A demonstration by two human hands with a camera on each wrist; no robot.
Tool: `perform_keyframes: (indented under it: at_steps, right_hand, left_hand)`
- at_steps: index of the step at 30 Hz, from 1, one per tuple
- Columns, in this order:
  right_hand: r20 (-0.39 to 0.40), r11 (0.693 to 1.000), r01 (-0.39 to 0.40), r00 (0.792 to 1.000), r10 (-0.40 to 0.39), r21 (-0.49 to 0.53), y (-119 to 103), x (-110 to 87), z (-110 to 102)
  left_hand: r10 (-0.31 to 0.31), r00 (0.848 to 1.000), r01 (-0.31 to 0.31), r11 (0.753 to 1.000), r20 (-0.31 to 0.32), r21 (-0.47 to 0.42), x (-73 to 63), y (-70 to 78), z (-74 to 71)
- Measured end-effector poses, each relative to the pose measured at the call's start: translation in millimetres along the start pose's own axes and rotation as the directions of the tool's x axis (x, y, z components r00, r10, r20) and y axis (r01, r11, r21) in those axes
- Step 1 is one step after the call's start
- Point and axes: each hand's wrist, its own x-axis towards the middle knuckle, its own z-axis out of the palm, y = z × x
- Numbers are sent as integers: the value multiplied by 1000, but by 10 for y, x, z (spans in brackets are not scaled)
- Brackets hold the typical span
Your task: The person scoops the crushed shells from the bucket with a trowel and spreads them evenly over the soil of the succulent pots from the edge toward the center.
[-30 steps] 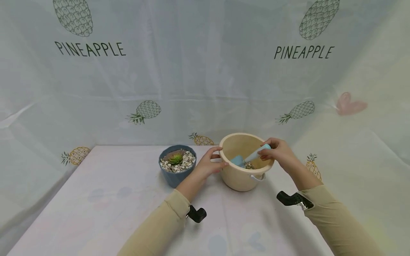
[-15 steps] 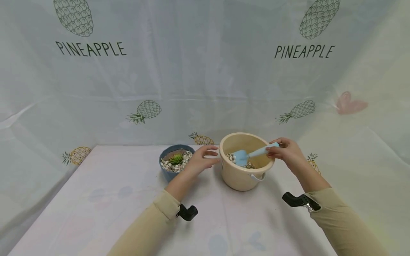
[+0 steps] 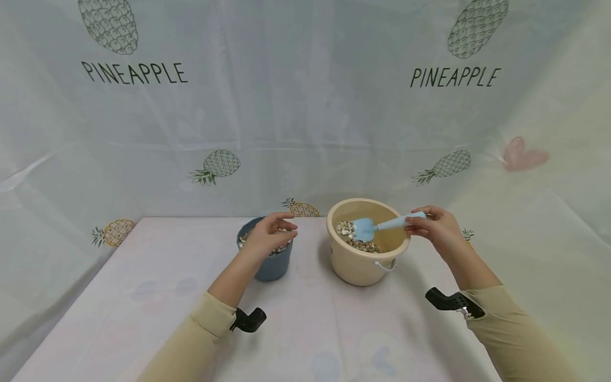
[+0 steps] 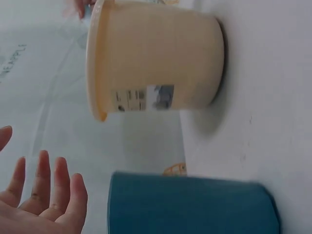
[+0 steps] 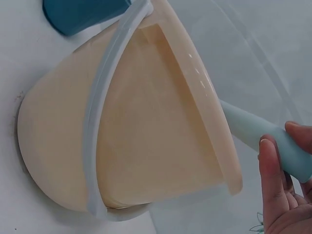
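My right hand [image 3: 439, 228] pinches the end of the light blue handle of a small trowel [image 3: 365, 229]. The trowel's blade is inside the cream bucket [image 3: 355, 270], over several loose pebbles [image 3: 364, 245], with more pebbles at its tip. In the right wrist view the handle [image 5: 253, 127] sticks out past the bucket's rim, between thumb and fingers. My left hand [image 3: 269, 233] is held above the blue plant pot [image 3: 275, 267], fingers loosely bent and holding nothing. It hides the succulent and most of the pebbles in that pot.
The bucket's pale handle [image 5: 95, 112] hangs down its near side. Both containers stand on a white patterned tablecloth [image 3: 305, 329], close to the pineapple-print curtain [image 3: 296, 116] behind. A label [image 4: 144, 97] is on the bucket's side.
My left hand has let go of the bucket's rim and moved left over the plant pot. My right hand has shifted right with the trowel, its blade now raised higher in the bucket.
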Motion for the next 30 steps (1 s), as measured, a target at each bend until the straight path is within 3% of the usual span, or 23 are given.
perform_keyframes:
  at_steps: [4,7,11,18,24,30]
  right_hand:
    - [-3,999,7,1000,-7,39,-19,-7,6]
    - [0,998,12,1000,-12,61,-36,-4,21]
    - [8,996,19,1000,-20,82,-51,11,44]
    - [10,991,46,999,-47,128,-73,16,77]
    - [1,990,54,999,-54,131,-130,-27,119]
    - [5,986,46,999,-47,163,-183,-31,184]
  left_hand:
    - [85,996,-83,991,-20,106,-80,-55,-227]
    - [174,984,-164,968,-34,189,-115,-125,-390]
    - [216,975,-200,952,-46,232,-130,-229,-584]
    - [186,979,-152,935,-79,321,-81,-441,-841]
    - [119,987,-68,921,-110,384,-21,-623,-1002]
    - [22,999,-9,952,-39,305,76,-787,-1099]
